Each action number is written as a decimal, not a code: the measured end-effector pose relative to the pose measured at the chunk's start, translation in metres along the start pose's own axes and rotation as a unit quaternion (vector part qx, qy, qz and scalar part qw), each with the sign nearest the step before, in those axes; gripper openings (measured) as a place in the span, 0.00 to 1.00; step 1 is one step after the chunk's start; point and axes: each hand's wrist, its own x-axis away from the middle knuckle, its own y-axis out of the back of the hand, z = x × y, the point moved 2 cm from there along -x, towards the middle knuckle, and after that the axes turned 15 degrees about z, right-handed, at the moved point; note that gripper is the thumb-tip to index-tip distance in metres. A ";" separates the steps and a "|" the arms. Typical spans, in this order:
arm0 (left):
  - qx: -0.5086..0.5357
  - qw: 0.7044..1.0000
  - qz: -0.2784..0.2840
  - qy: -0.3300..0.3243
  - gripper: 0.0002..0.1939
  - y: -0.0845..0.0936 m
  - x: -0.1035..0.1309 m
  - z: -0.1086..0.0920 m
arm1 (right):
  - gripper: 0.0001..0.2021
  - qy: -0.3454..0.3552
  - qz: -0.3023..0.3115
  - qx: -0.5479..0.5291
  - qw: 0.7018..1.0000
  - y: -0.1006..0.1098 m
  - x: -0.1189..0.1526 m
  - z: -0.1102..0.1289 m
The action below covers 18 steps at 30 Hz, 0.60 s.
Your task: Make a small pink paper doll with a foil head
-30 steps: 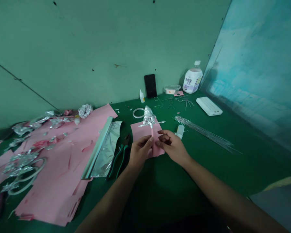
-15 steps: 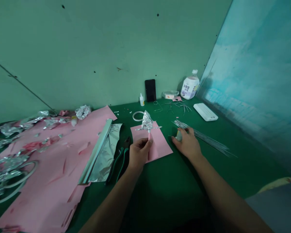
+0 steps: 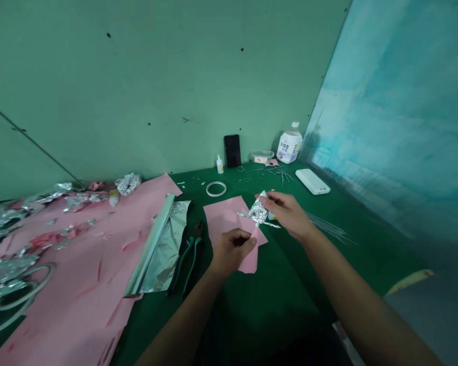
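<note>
My left hand (image 3: 234,250) pinches the pink paper piece at the bottom of a small crumpled foil figure (image 3: 258,212). The figure has a pointed top and thin foil arms out to both sides; its pink paper part (image 3: 249,263) hangs below my fingers. My right hand (image 3: 286,211) has its thumb and fingers closed on the figure's pointed foil top. Partly hidden behind that hand is a small glue bottle (image 3: 272,216), with a little of its white and yellow showing. A pink paper sheet (image 3: 225,213) lies on the green table just behind the figure.
Green-handled pliers (image 3: 191,254) and a foil roll (image 3: 152,244) lie to the left, beside large pink sheets (image 3: 80,284) with foil scraps. Thin wires (image 3: 330,226) lie right. Farther back are a tape ring (image 3: 216,189), glue bottle (image 3: 220,164), phone (image 3: 232,151), power bank (image 3: 313,181) and drink bottle (image 3: 289,145).
My right hand has left the small glue bottle and moved to the foil figure's top. The figure, in my left hand, has shifted right and tilted. The camera view has also shifted.
</note>
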 end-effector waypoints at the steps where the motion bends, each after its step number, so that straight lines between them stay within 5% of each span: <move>1: 0.003 1.000 0.009 -0.001 0.09 -0.001 0.000 0.000 | 0.19 -0.003 0.000 -0.011 1.000 -0.001 -0.003 0.004; 11: 0.024 1.000 -0.005 -0.005 0.09 -0.003 -0.001 0.005 | 0.22 -0.070 -0.164 0.024 0.984 0.033 -0.056 -0.015; 15: -0.008 0.999 -0.046 0.009 0.10 0.004 -0.001 0.005 | 0.17 -0.065 -0.141 0.092 0.984 0.031 -0.064 -0.007; 18: -0.059 0.995 -0.076 0.020 0.11 0.008 0.000 0.006 | 0.19 -0.045 -0.062 0.103 0.992 0.009 -0.045 0.004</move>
